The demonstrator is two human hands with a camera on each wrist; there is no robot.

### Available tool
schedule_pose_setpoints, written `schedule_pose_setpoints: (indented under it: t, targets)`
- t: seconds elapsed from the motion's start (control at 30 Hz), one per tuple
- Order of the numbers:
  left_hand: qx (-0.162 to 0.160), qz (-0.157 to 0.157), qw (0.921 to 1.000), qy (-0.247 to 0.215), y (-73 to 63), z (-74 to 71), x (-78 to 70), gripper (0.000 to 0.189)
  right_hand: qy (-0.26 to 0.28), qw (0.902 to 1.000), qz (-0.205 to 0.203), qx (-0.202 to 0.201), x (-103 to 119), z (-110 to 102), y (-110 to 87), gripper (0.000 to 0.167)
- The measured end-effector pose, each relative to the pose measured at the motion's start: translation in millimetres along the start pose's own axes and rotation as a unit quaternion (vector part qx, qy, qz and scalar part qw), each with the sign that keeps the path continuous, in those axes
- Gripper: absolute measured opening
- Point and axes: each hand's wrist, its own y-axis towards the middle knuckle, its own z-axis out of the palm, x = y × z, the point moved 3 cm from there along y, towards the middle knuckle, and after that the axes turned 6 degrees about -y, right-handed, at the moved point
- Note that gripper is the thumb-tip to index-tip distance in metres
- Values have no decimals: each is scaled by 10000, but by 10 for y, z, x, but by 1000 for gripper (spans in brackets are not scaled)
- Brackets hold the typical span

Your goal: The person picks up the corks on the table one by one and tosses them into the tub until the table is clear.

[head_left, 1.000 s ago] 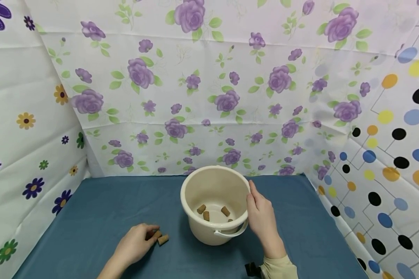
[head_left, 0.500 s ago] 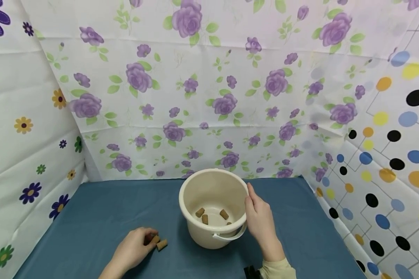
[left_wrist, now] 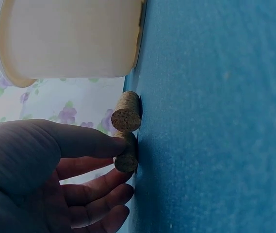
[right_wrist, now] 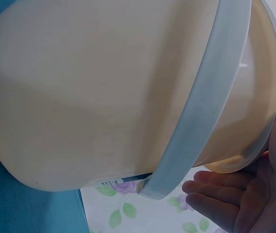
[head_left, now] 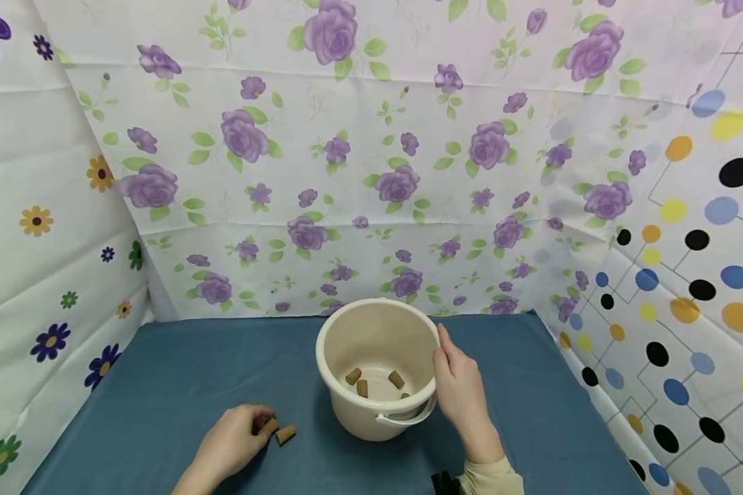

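My left hand [head_left: 232,440] pinches a small brown cork [head_left: 272,425] between thumb and fingers, low over the blue cloth. A second cork [head_left: 286,434] lies right beside it; the left wrist view shows the held cork [left_wrist: 126,159] touching or nearly touching this other cork [left_wrist: 127,112]. A cream plastic bucket [head_left: 362,421] stands upright to the right, with several corks [head_left: 396,379] on its floor. At the bucket's right side my right hand [head_left: 464,385] holds the rim, its fingers [right_wrist: 220,189] reaching along the outside below the rim.
The bucket's pale handle [head_left: 408,418] hangs down on its near right side. Blue cloth [head_left: 223,357] covers the table. Patterned sheets [head_left: 347,172] close off the back and both sides. A black strap [head_left: 446,483] shows by the right sleeve.
The left hand's fingers have closed in on the cork and drawn it slightly left, toward the hand. The right hand and bucket hold their place; the view has shifted slightly.
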Motion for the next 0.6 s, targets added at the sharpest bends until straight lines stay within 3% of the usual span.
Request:
schedule_pose_setpoints:
  t: [0.33,0.6]
  targets:
    - [224,-68,9997,46,-19,-33,12,26,-17,10000,-55,-21,3,1,9,49]
    - [58,-29,10000,-22,-19,-108,9,27,-30,10000,-7,-6,3,-10,14,49]
